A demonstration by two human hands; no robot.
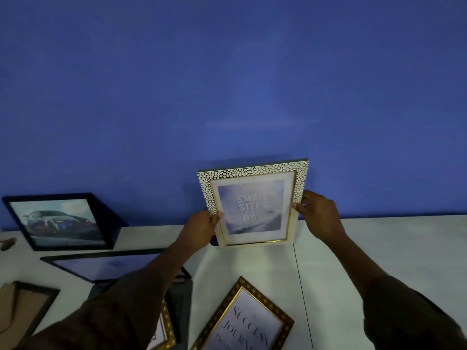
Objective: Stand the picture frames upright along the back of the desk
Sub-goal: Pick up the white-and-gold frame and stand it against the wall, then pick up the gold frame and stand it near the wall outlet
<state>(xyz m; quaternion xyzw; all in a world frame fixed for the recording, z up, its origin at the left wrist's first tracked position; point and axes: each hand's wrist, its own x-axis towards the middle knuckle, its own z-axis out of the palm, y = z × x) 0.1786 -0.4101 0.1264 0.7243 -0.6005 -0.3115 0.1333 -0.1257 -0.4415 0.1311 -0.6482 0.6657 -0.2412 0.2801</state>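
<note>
A white pebble-patterned picture frame with a gold inner rim and a "Small steps" print stands upright near the back of the white desk, its bottom edge on the desktop. My left hand grips its left side and my right hand grips its right side. A black frame with a car picture stands upright at the back left. Lying flat are a large black frame, a gold frame with a "Success" print, another gold frame partly hidden under my left arm, and a black frame face down.
A blue wall rises directly behind the desk. A seam runs front to back across the desktop, right of the held frame. A small brown object lies at the far left edge.
</note>
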